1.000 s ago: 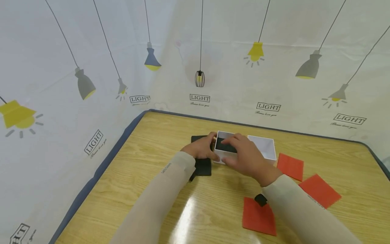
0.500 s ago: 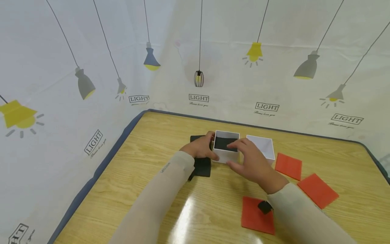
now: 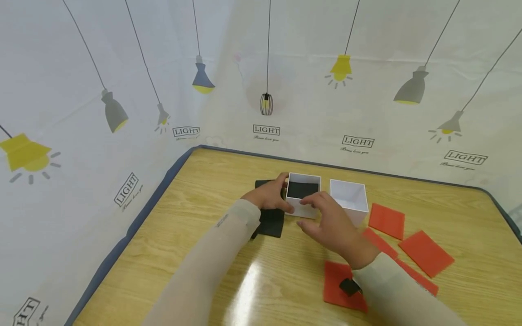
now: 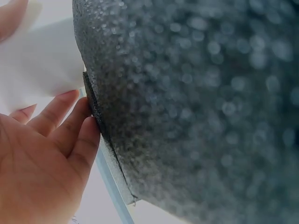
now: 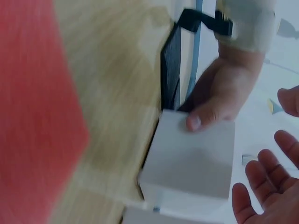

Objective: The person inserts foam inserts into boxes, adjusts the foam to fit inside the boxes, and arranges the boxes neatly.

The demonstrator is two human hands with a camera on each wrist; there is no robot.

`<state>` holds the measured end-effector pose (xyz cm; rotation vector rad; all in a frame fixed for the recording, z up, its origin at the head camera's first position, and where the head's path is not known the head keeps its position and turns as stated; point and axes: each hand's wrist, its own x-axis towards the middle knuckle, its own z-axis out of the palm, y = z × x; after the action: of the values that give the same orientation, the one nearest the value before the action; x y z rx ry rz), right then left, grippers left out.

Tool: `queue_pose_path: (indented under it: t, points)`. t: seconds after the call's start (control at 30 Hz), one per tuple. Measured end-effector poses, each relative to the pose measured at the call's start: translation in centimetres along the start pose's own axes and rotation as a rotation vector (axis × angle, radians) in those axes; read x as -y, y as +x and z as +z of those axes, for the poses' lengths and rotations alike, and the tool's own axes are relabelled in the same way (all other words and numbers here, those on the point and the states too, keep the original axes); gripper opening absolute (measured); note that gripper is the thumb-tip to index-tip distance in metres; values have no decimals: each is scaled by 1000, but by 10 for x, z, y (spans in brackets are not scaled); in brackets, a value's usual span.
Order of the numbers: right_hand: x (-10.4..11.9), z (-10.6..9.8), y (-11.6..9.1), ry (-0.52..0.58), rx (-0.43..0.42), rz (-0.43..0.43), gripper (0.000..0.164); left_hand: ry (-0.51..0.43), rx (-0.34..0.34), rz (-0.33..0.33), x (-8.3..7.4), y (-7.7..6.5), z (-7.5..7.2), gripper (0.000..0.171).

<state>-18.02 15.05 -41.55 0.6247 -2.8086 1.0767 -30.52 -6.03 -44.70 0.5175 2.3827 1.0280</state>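
My left hand (image 3: pixel 267 195) holds a white open-topped box (image 3: pixel 302 210) by its left side, the thumb on the front wall. A black felt-like square (image 3: pixel 302 189) lies inside that box. In front of the box hovers my right hand (image 3: pixel 332 222), thumb and fingers apart with nothing between them. More black felt-like squares (image 3: pixel 272 224) lie partly under the left wrist. Close up in the left wrist view, a dark fuzzy surface (image 4: pixel 201 102) fills the right side, beside the fingers. The right wrist view shows the left thumb (image 5: pixel 194 122) against the box wall.
A second white open box (image 3: pixel 348 197) stands to the right, its bare inside showing. Several red squares (image 3: pixel 426 253) are spread on the wooden table (image 3: pixel 195 203) at the right. A small black block (image 3: pixel 350 286) at the right cuff overlaps a front red square (image 3: pixel 336 280).
My right hand has drawn out of the box to its front, showing the black square inside. Its arm has shifted, uncovering more red squares. The left hand keeps its hold.
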Motion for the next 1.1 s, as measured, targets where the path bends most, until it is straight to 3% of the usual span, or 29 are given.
queue_pose_path:
  t: [0.37,0.57,0.87,1.1]
  points:
    - [6,28,1,97,27,-5,39,72,6,20,0,3,-3,110]
    - [8,39,4,102,89,-35,40,86,7,51,1,6,-3,105]
    - [7,52,8,28,181,2,47,92,8,65,4,6,-3,99]
    - [7,57,11,13,322,46,59,79,6,63,5,6,-3,101]
